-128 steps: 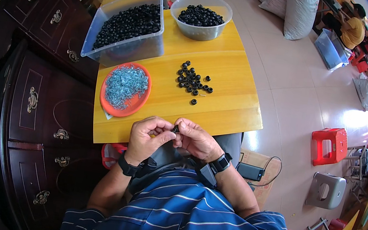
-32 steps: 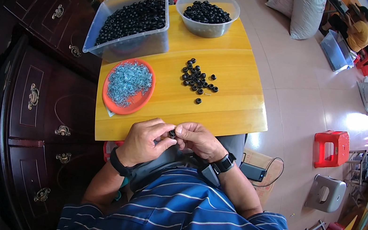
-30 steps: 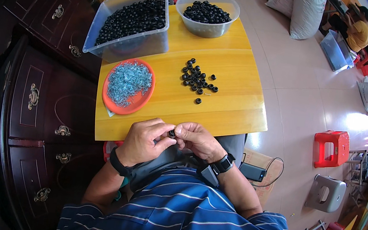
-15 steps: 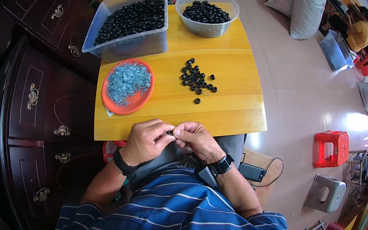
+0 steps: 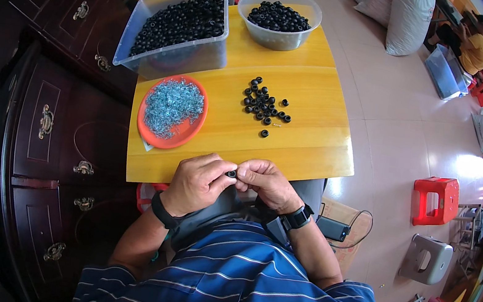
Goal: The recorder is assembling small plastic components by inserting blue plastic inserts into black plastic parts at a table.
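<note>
Head view: one small, round, black bead with an open hole [image 5: 231,174], held at the near edge of a yellow wooden table [image 5: 308,143].
Left hand [image 5: 198,182]: thumb and forefinger nearly closed, pinching the bead. Right hand [image 5: 270,186]: fingertips drawn together just beside it (whether gripping anything, cannot tell). Handling, as judged: firm left pinch, hole uncovered, small right-hand movements.

The bead [image 5: 231,174] I pinch looks like smooth, slightly glossy plastic. My tabletop [image 5: 313,130] has a glossy wood finish; the tub [image 5: 196,57] and bowl [image 5: 278,40] are translucent plastic, and the smooth plastic plate [image 5: 193,131] carries shiny bits [image 5: 170,106] of unclear material.
</note>
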A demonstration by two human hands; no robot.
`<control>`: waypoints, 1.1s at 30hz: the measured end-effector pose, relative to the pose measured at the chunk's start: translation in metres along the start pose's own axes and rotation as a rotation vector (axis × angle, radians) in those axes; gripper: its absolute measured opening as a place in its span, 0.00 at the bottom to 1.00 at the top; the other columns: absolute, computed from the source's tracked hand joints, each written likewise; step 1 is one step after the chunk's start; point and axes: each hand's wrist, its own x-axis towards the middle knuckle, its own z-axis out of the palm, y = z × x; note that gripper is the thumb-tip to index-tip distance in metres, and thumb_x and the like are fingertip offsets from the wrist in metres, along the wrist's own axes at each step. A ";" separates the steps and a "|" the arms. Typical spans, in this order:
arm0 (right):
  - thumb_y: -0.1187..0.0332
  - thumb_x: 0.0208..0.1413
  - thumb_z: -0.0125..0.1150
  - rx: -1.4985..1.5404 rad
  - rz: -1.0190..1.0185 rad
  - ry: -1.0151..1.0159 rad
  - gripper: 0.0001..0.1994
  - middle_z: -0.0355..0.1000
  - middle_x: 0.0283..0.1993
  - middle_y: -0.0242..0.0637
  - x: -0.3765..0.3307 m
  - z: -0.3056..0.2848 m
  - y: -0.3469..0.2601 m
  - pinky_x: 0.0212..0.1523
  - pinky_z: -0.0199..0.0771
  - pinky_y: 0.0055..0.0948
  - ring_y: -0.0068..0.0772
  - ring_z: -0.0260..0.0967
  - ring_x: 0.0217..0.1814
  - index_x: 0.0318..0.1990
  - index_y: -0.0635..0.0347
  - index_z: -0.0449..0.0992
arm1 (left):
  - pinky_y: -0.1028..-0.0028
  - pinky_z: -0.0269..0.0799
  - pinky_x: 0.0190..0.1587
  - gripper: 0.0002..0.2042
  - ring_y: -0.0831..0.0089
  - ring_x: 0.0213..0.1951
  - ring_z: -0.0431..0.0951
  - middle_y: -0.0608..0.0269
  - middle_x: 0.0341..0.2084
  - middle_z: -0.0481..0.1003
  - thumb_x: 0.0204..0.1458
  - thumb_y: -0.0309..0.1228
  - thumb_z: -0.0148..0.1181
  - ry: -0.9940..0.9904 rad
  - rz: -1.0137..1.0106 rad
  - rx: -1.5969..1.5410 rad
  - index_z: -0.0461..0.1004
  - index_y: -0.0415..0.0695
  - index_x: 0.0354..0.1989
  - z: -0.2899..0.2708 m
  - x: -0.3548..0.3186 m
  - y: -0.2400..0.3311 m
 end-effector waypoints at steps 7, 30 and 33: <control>0.59 0.64 0.65 0.000 0.059 0.025 0.12 0.76 0.32 0.26 0.003 -0.004 0.002 0.34 0.68 0.14 0.14 0.70 0.33 0.41 0.59 0.82 | 0.69 0.71 0.26 0.11 0.64 0.23 0.77 0.58 0.24 0.75 0.47 0.19 0.70 0.004 -0.019 -0.012 0.79 0.39 0.39 0.003 -0.003 -0.006; 0.61 0.63 0.66 -0.188 0.023 0.031 0.10 0.74 0.30 0.25 0.006 -0.008 -0.038 0.35 0.69 0.17 0.14 0.68 0.31 0.38 0.59 0.81 | 0.74 0.73 0.29 0.21 0.72 0.24 0.77 0.62 0.28 0.75 0.44 0.21 0.74 -0.107 -0.185 -0.093 0.78 0.41 0.49 0.003 0.020 -0.005; 0.61 0.63 0.66 -0.321 -0.070 0.039 0.11 0.76 0.33 0.26 0.016 -0.021 -0.070 0.39 0.72 0.19 0.15 0.70 0.34 0.39 0.61 0.82 | 0.74 0.73 0.29 0.24 0.71 0.24 0.77 0.61 0.30 0.76 0.44 0.21 0.74 -0.053 -0.268 -0.096 0.77 0.40 0.52 -0.002 0.012 -0.004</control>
